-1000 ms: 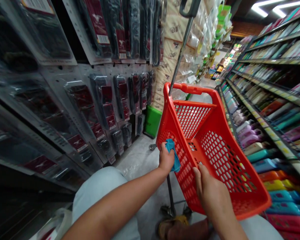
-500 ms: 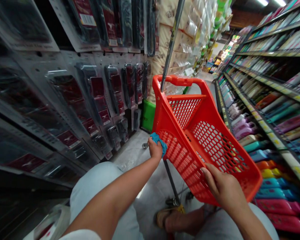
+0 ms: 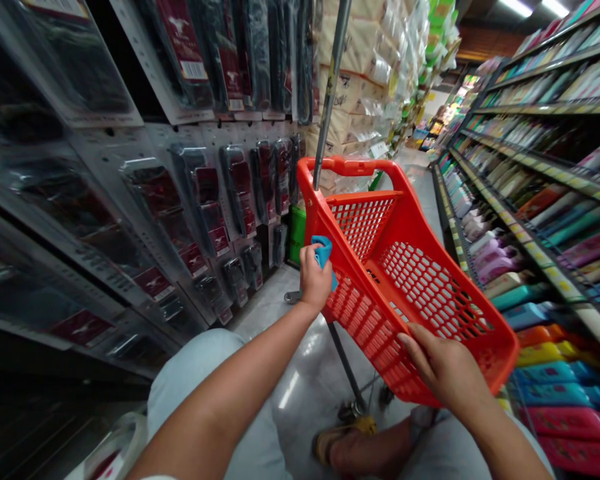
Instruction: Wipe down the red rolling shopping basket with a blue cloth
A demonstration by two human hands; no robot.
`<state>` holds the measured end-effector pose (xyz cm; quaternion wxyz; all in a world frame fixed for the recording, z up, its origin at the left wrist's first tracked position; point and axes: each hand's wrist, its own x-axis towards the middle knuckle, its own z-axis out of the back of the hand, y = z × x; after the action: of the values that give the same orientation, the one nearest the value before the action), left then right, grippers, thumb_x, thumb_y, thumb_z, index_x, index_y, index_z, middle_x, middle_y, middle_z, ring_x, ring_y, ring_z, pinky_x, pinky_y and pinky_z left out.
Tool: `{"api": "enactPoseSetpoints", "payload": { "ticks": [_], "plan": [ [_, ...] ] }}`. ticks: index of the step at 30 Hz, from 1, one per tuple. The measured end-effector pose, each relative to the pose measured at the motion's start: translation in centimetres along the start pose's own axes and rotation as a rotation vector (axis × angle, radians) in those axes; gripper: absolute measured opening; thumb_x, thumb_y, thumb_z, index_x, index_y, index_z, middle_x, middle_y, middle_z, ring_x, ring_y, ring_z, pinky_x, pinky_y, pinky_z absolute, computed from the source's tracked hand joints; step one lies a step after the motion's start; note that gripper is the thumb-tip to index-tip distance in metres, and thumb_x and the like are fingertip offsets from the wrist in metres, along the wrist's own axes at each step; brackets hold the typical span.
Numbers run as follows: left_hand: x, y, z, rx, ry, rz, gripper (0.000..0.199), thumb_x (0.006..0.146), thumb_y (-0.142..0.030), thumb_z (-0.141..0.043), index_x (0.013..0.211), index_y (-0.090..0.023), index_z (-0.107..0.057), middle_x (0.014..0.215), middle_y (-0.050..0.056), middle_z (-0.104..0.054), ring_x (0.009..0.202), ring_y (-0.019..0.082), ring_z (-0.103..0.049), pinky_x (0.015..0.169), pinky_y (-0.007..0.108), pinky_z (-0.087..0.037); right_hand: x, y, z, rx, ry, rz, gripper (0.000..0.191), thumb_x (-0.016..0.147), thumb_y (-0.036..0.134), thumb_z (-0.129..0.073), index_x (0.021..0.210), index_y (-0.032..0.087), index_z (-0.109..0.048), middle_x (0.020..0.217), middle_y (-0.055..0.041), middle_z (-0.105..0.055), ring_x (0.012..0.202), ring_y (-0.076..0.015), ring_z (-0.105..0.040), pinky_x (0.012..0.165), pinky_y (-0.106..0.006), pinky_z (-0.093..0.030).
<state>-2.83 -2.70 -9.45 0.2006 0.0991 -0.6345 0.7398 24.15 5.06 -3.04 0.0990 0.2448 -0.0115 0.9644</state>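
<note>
A red plastic shopping cart (image 3: 353, 283) with perforated sides stands tilted in front of me, its basket bare inside. My left hand (image 3: 314, 277) is closed around a blue cloth (image 3: 323, 251) and presses it against the cart's left outer side, near the handle end. At the near rim of the basket, my right hand (image 3: 447, 363) grips the edge, thumb outside and fingers over the top. A grey metal pole (image 3: 332, 93) rises from the cart's handle corner. Below, the cart's dark leg (image 3: 347, 367) runs down to a caster.
Packaged goods (image 3: 240, 187) hang on the rack to the left. Shelves of colourful bottles (image 3: 555, 267) line the right side. Wrapped beige packs (image 3: 353, 100) are stacked behind the cart. My knees and a sandalled foot (image 3: 330, 443) are close beneath the basket.
My left hand has moved the blue cloth upward along the cart's side, toward the handle. My right hand stays on the rim. The view has shifted slightly.
</note>
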Motion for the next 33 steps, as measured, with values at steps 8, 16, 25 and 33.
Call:
{"api": "enactPoseSetpoints", "payload": {
  "ticks": [8, 16, 25, 33],
  "plan": [
    [1.0, -0.9, 1.8, 0.098, -0.033, -0.244, 0.034, 0.080, -0.005, -0.052, 0.110, -0.022, -0.053, 0.118, 0.009, -0.054, 0.119, 0.023, -0.055, 0.109, 0.041, -0.044, 0.2, -0.2, -0.4, 0.065, 0.072, -0.007, 0.044, 0.107, 0.046, -0.035, 0.098, 0.019, -0.069, 0.060, -0.0014, -0.071, 0.050, -0.0173, -0.070, 0.047, -0.025, -0.040],
    [-0.9, 1.4, 3.1, 0.199, 0.129, -0.387, 0.035, 0.080, -0.007, -0.054, 0.112, -0.022, -0.056, 0.119, 0.011, -0.058, 0.119, 0.025, -0.057, 0.107, 0.043, -0.047, 0.2, -3.2, 0.0, 0.029, 0.027, 0.048, 0.051, 0.105, 0.053, -0.038, 0.093, 0.018, -0.072, 0.055, -0.0015, -0.069, 0.043, -0.0139, -0.065, 0.044, -0.023, -0.038],
    [-3.7, 0.1, 2.0, 0.145, 0.334, -0.506, 0.028, 0.081, -0.018, -0.064, 0.108, -0.025, -0.062, 0.121, 0.004, -0.063, 0.115, 0.020, -0.060, 0.103, 0.037, -0.051, 0.1, -6.5, -0.9, -0.067, -0.053, 0.131, 0.051, 0.102, 0.056, -0.047, 0.088, 0.016, -0.075, 0.065, -0.0047, -0.074, 0.049, -0.0128, -0.067, 0.052, -0.022, -0.042],
    [4.2, 1.8, 2.5, 0.077, -0.159, -0.047, 0.024, 0.086, -0.013, -0.053, 0.109, -0.021, -0.058, 0.112, 0.007, -0.058, 0.107, 0.021, -0.061, 0.101, 0.041, -0.050, 2.7, -4.1, -0.1, -0.089, 0.165, -0.146, 0.052, 0.102, 0.058, -0.041, 0.077, 0.022, -0.071, 0.059, -0.0012, -0.069, 0.049, -0.0141, -0.063, 0.048, -0.025, -0.031]
  ]
}}
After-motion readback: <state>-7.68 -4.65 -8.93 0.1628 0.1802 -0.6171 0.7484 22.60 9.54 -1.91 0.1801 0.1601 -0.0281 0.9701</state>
